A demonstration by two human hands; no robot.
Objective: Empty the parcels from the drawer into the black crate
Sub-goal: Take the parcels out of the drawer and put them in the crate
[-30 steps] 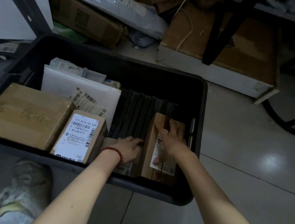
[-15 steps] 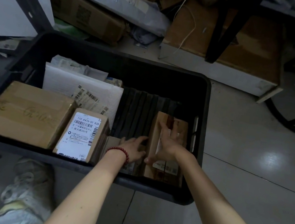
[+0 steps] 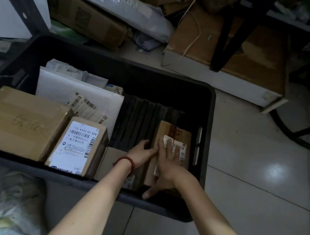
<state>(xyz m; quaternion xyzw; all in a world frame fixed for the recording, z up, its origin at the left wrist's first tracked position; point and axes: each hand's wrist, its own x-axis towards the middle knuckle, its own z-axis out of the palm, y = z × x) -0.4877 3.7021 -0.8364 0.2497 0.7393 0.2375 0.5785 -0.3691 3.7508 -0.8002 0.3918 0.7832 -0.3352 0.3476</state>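
Since a second ago the right hand has loosened from a curled hold over the narrow brown cardboard parcel to lie nearly flat on it, and the left hand has slid up against the parcel's left side.

That parcel stands at the right end of the black plastic crate, close to the crate's right wall. It bears a white printed label and a strip of dark red tape on top. The crate's ribbed bottom shows bare beyond it.

Right hand: fingers straight and spread over the label, with the thumb splayed down towards the crate's near rim and nothing gripped. Left hand, with a red bead bracelet at the wrist: fingers fairly straight and pressed to the parcel's side, without closing round it.

Further left in the crate lie a small brown box with a large white shipping label, a big plain brown carton and a white padded mailer. The crate rests on a pale tiled floor.
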